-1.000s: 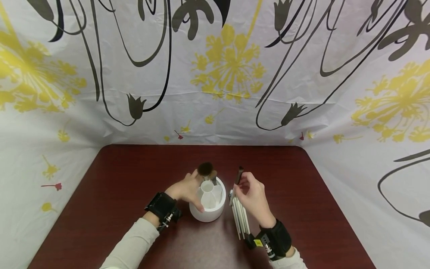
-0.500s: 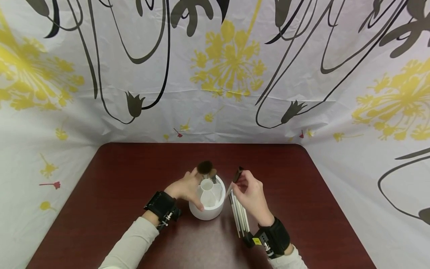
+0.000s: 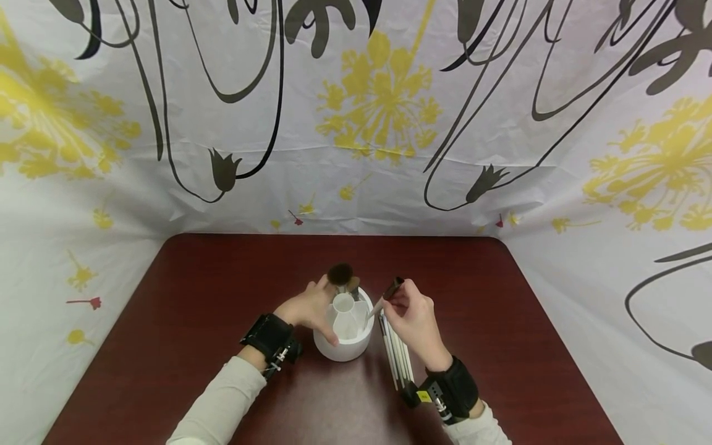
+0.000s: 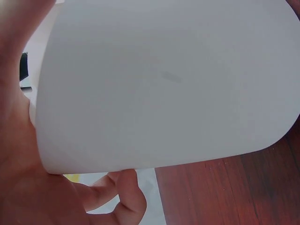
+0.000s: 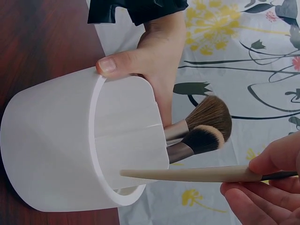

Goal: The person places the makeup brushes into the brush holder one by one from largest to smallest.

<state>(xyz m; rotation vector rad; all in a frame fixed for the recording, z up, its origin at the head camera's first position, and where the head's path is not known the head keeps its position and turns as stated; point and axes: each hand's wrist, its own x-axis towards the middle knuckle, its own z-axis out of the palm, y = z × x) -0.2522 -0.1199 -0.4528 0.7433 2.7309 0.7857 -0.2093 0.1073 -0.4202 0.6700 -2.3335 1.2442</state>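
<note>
Behind the dark red bench (image 3: 328,408), a white cloth (image 3: 311,179) is covered with yellow flowers (image 3: 384,102). On the bench, a white cup (image 3: 340,351) is held round its side and rim by the left grip (image 3: 308,310), from 10 o'clock. Two fluffy brushes (image 5: 212,117) are stood inside at 12 o'clock. A thin brush (image 5: 197,175) is pinched by the right grip (image 3: 414,321) at 2 o'clock, its pale end pointed at the cup's mouth. Pale sticks (image 3: 398,356) are laid at 4 o'clock.

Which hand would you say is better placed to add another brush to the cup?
Likely the right hand: it holds a brush, handle first, at the cup, which the left hand grips.
</note>
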